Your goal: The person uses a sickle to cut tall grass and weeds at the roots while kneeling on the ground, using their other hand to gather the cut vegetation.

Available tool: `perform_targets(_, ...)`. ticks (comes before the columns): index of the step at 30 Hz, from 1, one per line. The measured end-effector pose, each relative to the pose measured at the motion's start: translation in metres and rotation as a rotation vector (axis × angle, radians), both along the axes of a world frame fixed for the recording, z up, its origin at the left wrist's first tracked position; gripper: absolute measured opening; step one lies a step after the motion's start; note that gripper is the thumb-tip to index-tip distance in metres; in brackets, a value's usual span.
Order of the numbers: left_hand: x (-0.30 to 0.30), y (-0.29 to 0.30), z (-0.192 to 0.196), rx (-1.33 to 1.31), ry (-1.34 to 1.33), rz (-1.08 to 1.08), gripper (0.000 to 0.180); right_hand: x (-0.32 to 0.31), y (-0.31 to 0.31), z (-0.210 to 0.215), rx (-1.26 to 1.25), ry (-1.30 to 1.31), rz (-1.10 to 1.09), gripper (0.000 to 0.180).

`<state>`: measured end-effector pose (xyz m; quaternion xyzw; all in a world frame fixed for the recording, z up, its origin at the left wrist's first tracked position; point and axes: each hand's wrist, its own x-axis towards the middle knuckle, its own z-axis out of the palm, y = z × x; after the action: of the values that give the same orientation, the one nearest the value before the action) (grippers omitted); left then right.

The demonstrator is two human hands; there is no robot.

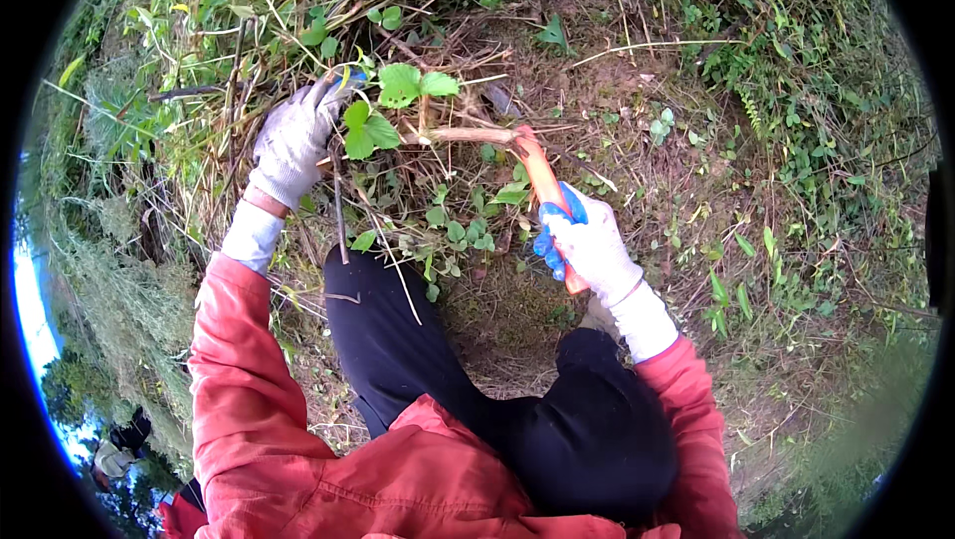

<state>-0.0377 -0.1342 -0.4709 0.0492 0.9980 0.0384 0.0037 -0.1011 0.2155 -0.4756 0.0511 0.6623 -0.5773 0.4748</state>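
My left hand (pixel 296 139), in a white knit glove with a blue-coated palm, is closed among the weeds at the upper left. Its curled fingers hold plant stems (pixel 336 191), partly hidden by the glove, and green leaves (pixel 372 131) hang beside the fingertips. To the right, my right hand (pixel 589 241) wears a matching glove and wraps round the lower part of an orange tool handle (pixel 540 169). The handle slants up and left, its top end touching a bare brown branch (pixel 468 134). Whatever blade the tool has cannot be made out.
Dense weeds and dry stalks (pixel 199 32) fill the upper left. Bare brown soil (pixel 637 91) with litter lies beyond the tool, and leafy vines (pixel 796 121) cover the right. My bent knees in dark trousers (pixel 398 330) are close below the branch. Another person's red clothing (pixel 181 514) shows at the lower left.
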Motion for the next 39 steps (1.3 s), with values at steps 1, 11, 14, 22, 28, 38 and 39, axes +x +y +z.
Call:
perform_targets(1, -0.005, 0.005, 0.002, -0.014, -0.036, 0.027, 0.068, -0.009, 0.005, -0.003, 0.006, 0.026, 0.044, 0.022)
perform_targets(11, -0.028, -0.063, 0.138, 0.088, 0.385, 0.075, 0.02, -0.093, 0.011, 0.027, 0.294, 0.247, 0.464, 0.028)
perform_targets(14, -0.022, -0.12, 0.161, 0.247, 0.41, 0.309, 0.026, -0.061, 0.023, 0.011, 0.199, 0.118, 0.214, 0.036)
perform_targets(22, 0.029, -0.179, 0.082, 0.137, 0.582, 0.543, 0.036, -0.007, 0.014, -0.038, -0.195, -0.097, 0.031, 0.019)
perform_targets(28, 0.045, -0.004, 0.053, -0.271, 0.479, 0.222, 0.06, -0.02, 0.009, -0.036, -0.094, 0.059, 0.069, 0.021)
perform_targets(38, 0.008, 0.172, 0.176, 0.023, 0.5, 0.172, 0.037, -0.03, 0.03, -0.067, -0.228, -0.009, -0.019, 0.027)
perform_targets(39, -0.009, 0.187, 0.182, 0.006, 0.422, 0.131, 0.032, -0.025, 0.015, -0.062, -0.27, -0.017, -0.051, 0.024)
